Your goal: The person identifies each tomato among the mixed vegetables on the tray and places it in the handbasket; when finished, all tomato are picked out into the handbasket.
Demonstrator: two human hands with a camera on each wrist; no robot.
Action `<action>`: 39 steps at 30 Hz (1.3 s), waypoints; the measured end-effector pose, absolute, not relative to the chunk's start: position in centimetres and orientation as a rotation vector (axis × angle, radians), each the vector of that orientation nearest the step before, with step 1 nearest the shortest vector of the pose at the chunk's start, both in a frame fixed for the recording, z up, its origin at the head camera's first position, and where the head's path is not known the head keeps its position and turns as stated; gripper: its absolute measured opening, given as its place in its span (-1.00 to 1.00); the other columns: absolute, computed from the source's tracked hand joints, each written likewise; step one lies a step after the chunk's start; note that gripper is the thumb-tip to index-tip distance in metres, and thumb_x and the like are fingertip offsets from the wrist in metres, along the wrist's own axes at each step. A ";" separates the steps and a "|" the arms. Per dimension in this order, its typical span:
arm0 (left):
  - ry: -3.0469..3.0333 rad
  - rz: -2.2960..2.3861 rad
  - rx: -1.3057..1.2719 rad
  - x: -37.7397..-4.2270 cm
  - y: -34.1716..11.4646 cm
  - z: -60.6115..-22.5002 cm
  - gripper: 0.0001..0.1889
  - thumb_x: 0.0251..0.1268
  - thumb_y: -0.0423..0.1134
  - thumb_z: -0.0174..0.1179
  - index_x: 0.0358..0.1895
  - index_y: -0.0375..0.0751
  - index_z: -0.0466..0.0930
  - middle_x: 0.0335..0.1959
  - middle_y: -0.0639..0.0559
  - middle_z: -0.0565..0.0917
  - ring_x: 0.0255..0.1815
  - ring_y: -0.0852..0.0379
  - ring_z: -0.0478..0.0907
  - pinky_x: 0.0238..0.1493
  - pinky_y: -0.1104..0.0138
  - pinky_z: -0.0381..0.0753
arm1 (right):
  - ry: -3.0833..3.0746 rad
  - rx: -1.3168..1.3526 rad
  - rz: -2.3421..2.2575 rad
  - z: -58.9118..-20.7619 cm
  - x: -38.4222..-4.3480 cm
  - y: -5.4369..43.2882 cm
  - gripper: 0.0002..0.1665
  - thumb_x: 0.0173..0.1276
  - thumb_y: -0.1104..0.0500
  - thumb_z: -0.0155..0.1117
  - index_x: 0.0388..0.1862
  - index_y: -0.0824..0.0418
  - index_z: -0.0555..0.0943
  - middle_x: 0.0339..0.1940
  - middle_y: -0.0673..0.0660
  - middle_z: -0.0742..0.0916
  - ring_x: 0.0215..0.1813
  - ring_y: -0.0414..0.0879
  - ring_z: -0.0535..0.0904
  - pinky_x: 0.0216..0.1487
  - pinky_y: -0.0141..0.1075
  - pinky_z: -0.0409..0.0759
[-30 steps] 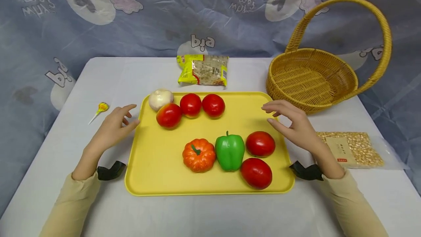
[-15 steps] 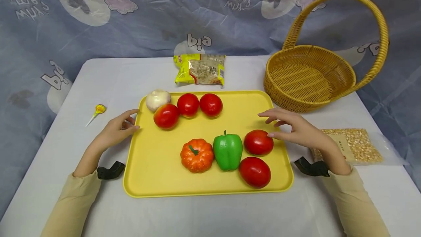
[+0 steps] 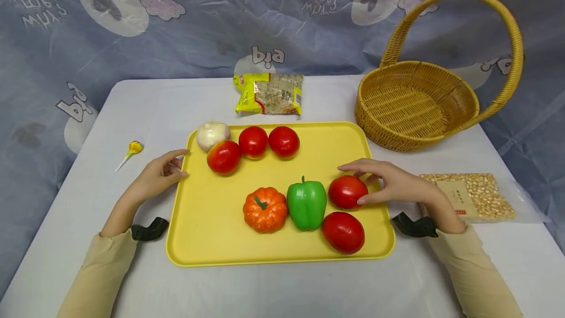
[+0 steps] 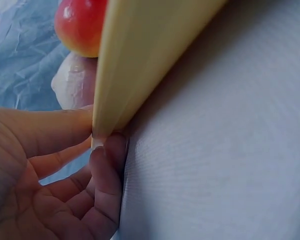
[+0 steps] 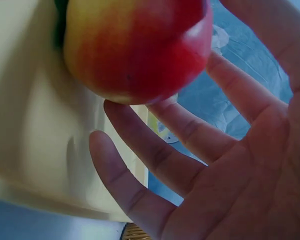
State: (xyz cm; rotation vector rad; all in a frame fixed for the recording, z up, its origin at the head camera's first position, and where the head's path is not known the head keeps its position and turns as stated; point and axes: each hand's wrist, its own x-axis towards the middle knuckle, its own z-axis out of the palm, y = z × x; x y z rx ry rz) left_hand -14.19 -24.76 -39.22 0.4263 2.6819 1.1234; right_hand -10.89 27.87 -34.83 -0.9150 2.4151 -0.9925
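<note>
My left hand [image 3: 156,175] is at the left rim of the yellow tray [image 3: 207,229]. In the left wrist view its thumb lies on one side of the tray edge [image 4: 140,55] and curled fingers on the other, pinching it. My right hand [image 3: 393,183] reaches over the tray's right side, around a glossy red fruit [image 3: 347,192]. The right wrist view shows that fruit [image 5: 140,45] as red and yellow, with fingers spread and barely bent beside it, fingertips near or touching its underside. A second red fruit [image 3: 343,232], a green bell pepper [image 3: 306,205] and a small orange pumpkin [image 3: 265,210] lie nearby.
On the tray's far left sit a garlic bulb [image 3: 213,135] and several red fruits [image 3: 224,157]. A wicker basket [image 3: 410,107] stands at back right, a bag of corn kernels [image 3: 476,198] at right. Beyond the tray lies a yellow snack packet [image 3: 270,93]; a lollipop [image 3: 134,148] is at left.
My right hand has moved left and down from beside the tray to the red fruit. My left hand has shifted slightly onto the tray's rim. The fruit stays in place.
</note>
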 end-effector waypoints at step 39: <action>2.647 1.186 0.374 -14.3 -24.7 -39.5 -0.45 0.24 -0.35 0.18 0.31 -0.29 0.28 -0.13 -0.29 0.53 -0.39 0.38 0.42 -0.35 0.51 0.45 | 2.545 -0.977 -1.040 -32.5 -10.5 28.7 -0.30 0.03 0.18 0.48 0.21 -0.02 0.47 0.12 -0.08 0.58 0.09 -0.39 0.47 0.00 -0.44 0.56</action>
